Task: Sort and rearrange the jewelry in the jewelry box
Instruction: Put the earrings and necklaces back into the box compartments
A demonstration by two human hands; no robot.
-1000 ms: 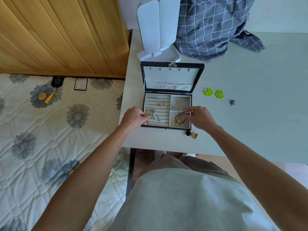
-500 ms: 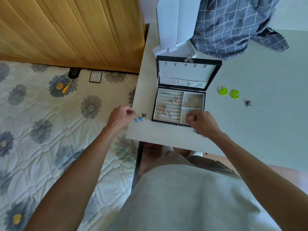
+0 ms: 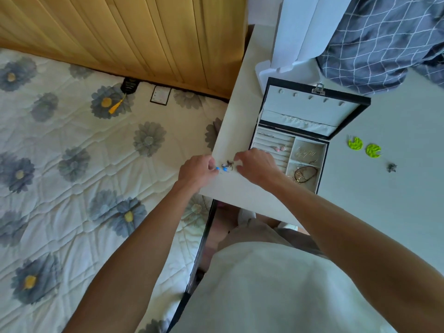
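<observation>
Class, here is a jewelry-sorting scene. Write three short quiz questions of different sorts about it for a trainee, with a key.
1. True or false: the jewelry box lid is shut.
2. Where do the blue earrings lie? A in the box; B on the table left of the box; C on the mattress.
3. Fill in: two ____ leaf-shaped earrings lie right of the box.

Key: 1 false. 2 B, between the left hand and right hand. 3 green.

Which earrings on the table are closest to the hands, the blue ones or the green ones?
The blue earrings. They lie right between the left hand and right hand, left of the jewelry box. The green earrings lie far off, right of the box.
</observation>
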